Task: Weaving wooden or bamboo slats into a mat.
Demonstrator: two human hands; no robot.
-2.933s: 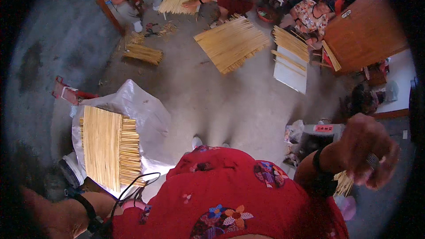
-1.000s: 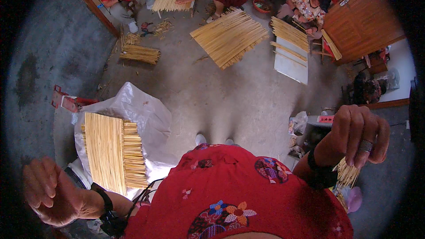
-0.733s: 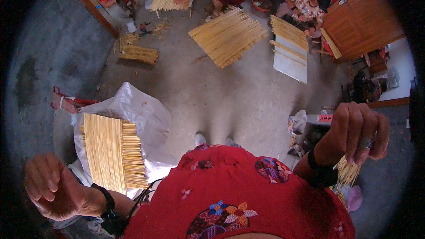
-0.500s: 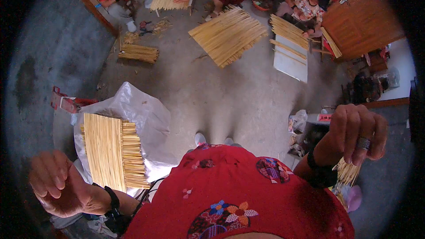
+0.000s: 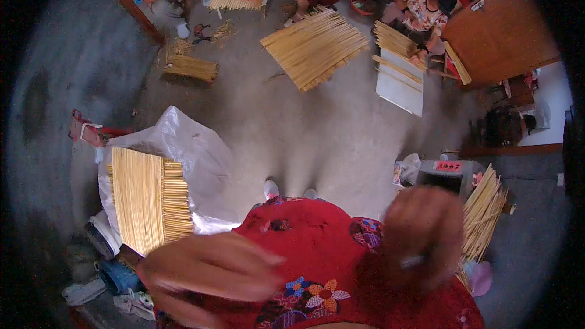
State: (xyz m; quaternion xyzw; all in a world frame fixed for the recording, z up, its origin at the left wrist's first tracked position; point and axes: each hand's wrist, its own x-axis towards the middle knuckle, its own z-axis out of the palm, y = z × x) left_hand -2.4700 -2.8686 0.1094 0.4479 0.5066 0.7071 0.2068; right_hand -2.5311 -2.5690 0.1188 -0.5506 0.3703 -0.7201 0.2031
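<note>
Both hands are in front of my red flowered clothing and smeared by motion. My left hand (image 5: 210,268) is at the lower left, its fingers pointing to the right; nothing shows clearly in it. It is nearest to a flat panel of straw-coloured stalks (image 5: 137,195), which lies over a layer of thicker cut stalks (image 5: 175,201) on a clear plastic sheet (image 5: 204,152). On the right, my right hand (image 5: 423,231) looks curled, with a ring on one finger, and I cannot make out anything held. Beside it stands a loose bundle of stalks (image 5: 482,213).
A large stalk mat (image 5: 314,49) lies on the floor ahead. A person at the far right works stalks over a white board (image 5: 399,88); others sit at the back. A small stalk bundle (image 5: 190,68), a red metal stand (image 5: 91,129) and a blue container (image 5: 120,277) are at left.
Both hands have swung inward from the sides to in front of my body, the right one also lower. My left hand now overlaps the near edge of the stalk panel.
</note>
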